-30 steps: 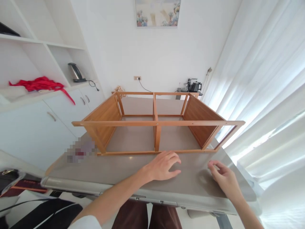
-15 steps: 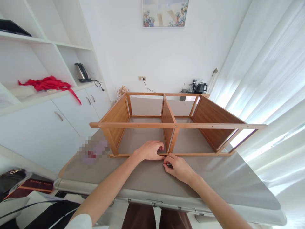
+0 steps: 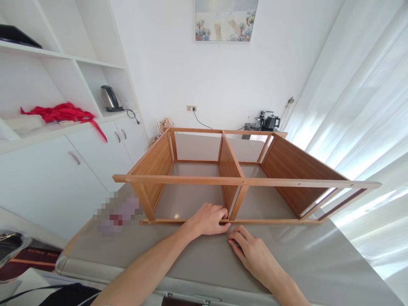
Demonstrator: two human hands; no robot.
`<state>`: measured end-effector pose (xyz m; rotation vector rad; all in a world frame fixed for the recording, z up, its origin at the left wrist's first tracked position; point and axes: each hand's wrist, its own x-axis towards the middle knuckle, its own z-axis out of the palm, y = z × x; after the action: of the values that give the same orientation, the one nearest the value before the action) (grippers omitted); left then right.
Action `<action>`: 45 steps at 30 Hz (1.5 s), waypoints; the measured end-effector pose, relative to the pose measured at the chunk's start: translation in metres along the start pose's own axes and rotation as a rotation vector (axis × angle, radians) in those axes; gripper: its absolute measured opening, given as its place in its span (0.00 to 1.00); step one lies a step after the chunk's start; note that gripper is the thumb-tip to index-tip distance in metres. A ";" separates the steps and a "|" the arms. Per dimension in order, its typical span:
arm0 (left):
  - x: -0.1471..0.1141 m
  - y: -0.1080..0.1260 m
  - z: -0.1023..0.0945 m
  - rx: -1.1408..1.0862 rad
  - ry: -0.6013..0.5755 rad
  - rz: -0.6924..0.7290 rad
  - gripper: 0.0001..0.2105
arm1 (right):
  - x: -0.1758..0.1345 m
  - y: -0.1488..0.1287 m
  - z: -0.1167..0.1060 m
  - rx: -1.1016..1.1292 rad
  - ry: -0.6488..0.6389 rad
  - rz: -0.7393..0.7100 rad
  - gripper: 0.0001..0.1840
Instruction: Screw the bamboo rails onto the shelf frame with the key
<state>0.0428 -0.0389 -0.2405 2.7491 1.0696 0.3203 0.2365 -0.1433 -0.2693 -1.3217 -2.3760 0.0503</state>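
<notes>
A brown wooden shelf frame point(image 3: 191, 180) lies on its side on the grey table, with its panels standing upright. My left hand point(image 3: 208, 219) is closed around the frame's bottom front rail, just left of the middle panel point(image 3: 230, 159). Its thumb lies on the near side of the rail and its fingers reach behind it. Below and to the right, my right hand point(image 3: 251, 250) is pinched on a small thin metal piece point(image 3: 236, 244), apart from the rail. Most of that piece is hidden by the fingers, so its kind cannot be made out.
The grey table point(image 3: 191, 259) carries the frame. A blurred-out item point(image 3: 119, 214) lies at its left. White cabinets point(image 3: 86, 161) stand on the left, holding red cloth point(image 3: 63, 114) and a kettle point(image 3: 110, 98). A white curtain point(image 3: 357, 127) hangs on the right.
My right hand has drawn back from the rail toward me, with the small metal piece in its fingers. My left hand has closed more around the rail. The camera view has shifted slightly.
</notes>
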 end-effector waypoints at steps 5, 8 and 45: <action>0.003 0.004 -0.001 0.014 -0.029 -0.016 0.13 | -0.013 0.006 -0.002 0.043 0.045 0.071 0.15; 0.005 0.009 -0.002 0.020 -0.044 -0.014 0.12 | -0.022 0.013 -0.011 0.149 0.070 0.153 0.13; 0.050 0.043 0.015 0.018 0.006 -0.134 0.09 | -0.024 0.072 -0.039 -0.058 -0.004 0.340 0.15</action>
<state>0.1102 -0.0373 -0.2382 2.6762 1.2557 0.3010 0.3194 -0.1299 -0.2587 -1.7403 -2.1451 0.0833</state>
